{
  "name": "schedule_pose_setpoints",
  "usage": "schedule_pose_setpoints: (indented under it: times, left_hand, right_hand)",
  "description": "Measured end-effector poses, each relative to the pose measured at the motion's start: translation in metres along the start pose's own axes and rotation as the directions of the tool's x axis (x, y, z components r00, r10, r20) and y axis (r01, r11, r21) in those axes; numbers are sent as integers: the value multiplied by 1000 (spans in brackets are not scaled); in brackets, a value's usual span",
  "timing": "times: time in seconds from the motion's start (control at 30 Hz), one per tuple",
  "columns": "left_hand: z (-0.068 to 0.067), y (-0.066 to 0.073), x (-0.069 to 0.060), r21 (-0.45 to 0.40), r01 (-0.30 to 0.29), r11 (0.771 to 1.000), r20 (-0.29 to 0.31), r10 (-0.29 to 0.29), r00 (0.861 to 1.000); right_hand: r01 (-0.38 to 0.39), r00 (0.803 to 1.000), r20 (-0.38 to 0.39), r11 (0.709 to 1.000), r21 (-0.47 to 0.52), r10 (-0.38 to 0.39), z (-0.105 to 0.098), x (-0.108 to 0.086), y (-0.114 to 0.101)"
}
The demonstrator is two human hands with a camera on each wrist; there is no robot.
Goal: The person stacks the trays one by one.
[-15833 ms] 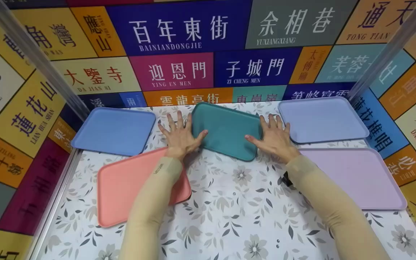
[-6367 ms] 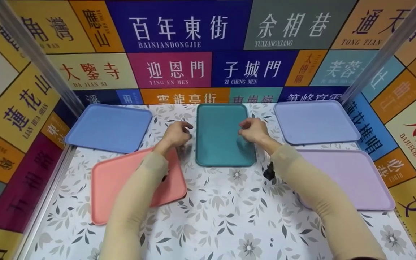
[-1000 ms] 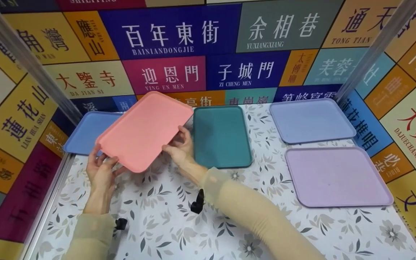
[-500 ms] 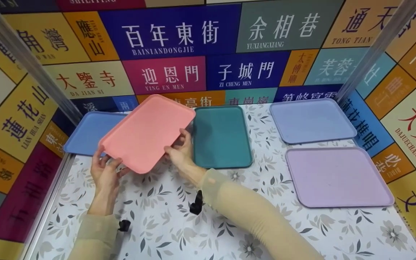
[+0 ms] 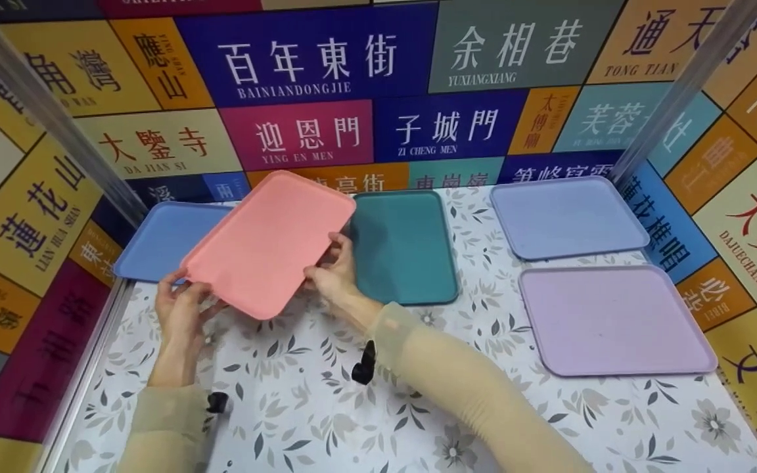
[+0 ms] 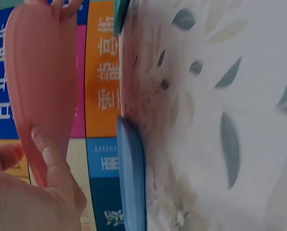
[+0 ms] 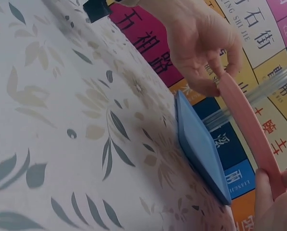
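Observation:
A pink rectangular tray (image 5: 270, 243) is held up off the table, tilted, between both hands. My left hand (image 5: 183, 315) pinches its near left edge, thumb on top and fingers beneath. My right hand (image 5: 339, 272) grips the near right edge in the same way. In the left wrist view the tray (image 6: 45, 82) hangs apart from the tabletop, and the right wrist view shows its rim (image 7: 252, 130) between both hands. Behind it lies a blue tray (image 5: 165, 243), partly covered. A teal tray (image 5: 405, 249) lies flat just right of my right hand.
On the right, a periwinkle tray (image 5: 569, 217) lies behind a lilac tray (image 5: 618, 322). The table wears a white cloth (image 5: 326, 407) with leaf and flower prints. Printed panels (image 5: 313, 62) enclose the back and sides, with clear posts (image 5: 694, 92) at the back corners.
The teal tray, slanted at first, was straightened. The pink tray was then lifted from the front left by both hands. Over the last second it has barely shifted.

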State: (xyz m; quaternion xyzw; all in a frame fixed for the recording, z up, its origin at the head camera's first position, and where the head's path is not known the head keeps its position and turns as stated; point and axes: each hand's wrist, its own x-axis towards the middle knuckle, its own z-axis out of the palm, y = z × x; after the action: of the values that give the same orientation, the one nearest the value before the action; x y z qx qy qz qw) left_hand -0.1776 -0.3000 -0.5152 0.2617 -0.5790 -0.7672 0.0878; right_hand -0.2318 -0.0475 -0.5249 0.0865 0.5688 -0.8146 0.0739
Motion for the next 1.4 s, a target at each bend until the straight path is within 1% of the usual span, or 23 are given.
schedule_pose_setpoints:
  times: [0.07,0.1,0.13,0.17,0.2,0.23,0.27,0.3,0.37,0.43,0.47,0.5,0.53,0.57,0.63,0.73,0.8,0.97,1.0,1.07,1.1,1.2,1.4]
  left_hand:
    - [-9,11,7,19,35,999,12,-36,999]
    - [-14,18,11,36,57,998,33,-58,998]
    - [-20,25,15,68,74,995,67,-78,995]
    - [-26,32,20,103,84,991,114,-96,989]
    - [-31,38,24,138,88,986,174,-112,978]
    - [-37,45,29,171,82,982,240,-122,963]
    - [-42,52,33,199,66,978,311,-127,942]
    - [-47,57,37,227,43,973,379,-128,917]
    - [-53,68,44,257,-2,966,500,-131,856]
    - [-54,78,51,282,-29,959,587,-148,796]
    - [-53,82,55,295,-39,955,618,-160,769]
    - [-51,86,58,312,-48,949,641,-173,748]
    - [-49,89,60,327,-53,944,657,-186,731]
    - [-47,92,63,345,-59,937,666,-200,719]
    - [-42,97,68,375,-65,925,673,-223,705]
    - [-37,102,74,410,-64,910,670,-253,698]
    - [-35,103,77,422,-56,905,673,-271,689]
    - [-31,97,83,440,-49,897,703,-309,640]
    - [-30,95,84,443,-55,895,709,-313,632]
    - [-29,91,86,449,-61,892,716,-317,622]
    - [-28,89,86,450,-64,891,717,-317,621]
    - [-26,83,89,455,-71,888,715,-316,624]
    - [-22,77,89,477,-70,876,696,-327,640]
  right_hand:
    - [0,1000,17,1000,-14,1,-4,1,-2]
    - [-1,1000,26,1000,-26,2,-6,2,-3]
    - [0,999,35,999,-41,2,-8,3,-3]
    - [-2,999,45,999,-52,4,-11,4,-4]
    - [-6,998,60,998,-61,10,-13,4,-5]
    - [-12,997,75,997,-71,17,-16,5,-6]
    - [-18,996,88,997,-76,25,-18,6,-7]
    - [-25,994,101,996,-85,33,-20,7,-8]
    - [-35,990,132,995,-96,47,-23,8,-10]
    - [-39,986,159,994,-106,55,-25,9,-13]
    - [-39,984,169,993,-108,57,-25,9,-15]
    - [-40,982,178,993,-114,60,-26,10,-16]
    - [-39,980,188,992,-119,61,-26,10,-18]
    - [-39,979,196,992,-124,63,-26,11,-19]
    - [-43,975,212,990,-137,72,-27,12,-22]
    - [-42,968,239,987,-155,79,-30,13,-24]
    - [-40,962,260,986,-163,82,-32,14,-25]
    - [-35,944,316,984,-172,89,-39,18,-26]
    - [-35,941,325,984,-175,92,-40,19,-26]
    - [-37,937,335,983,-181,97,-43,21,-27]
    - [-40,936,337,982,-185,102,-44,22,-27]
    - [-54,934,337,979,-196,119,-47,24,-28]
    - [-73,929,343,976,-207,142,-52,27,-31]
